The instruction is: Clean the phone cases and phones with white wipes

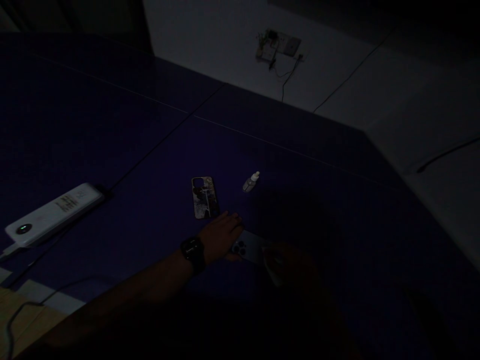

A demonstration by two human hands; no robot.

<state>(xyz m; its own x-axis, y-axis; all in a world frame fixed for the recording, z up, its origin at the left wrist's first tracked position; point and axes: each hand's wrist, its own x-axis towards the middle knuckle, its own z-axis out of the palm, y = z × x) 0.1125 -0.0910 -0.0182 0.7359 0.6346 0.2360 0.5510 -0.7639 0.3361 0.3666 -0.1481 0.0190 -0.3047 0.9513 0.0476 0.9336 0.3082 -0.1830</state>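
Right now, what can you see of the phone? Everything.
The phone is back up, bluish-grey and smooth-looking, with dark round camera lenses near one end. The left hand grips that end; the dim right hand, with a white sheet, covers the other. Too dark to tell whether it touches the table.

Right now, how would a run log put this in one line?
left hand: holds smartphone, camera end | right hand: holds white wipe, other end | nearby: phone case, dropper bottle

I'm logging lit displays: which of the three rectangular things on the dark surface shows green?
The long white device at far left: green glows in its round dark panel. The patterned phone case and the phone at the left hand show none.
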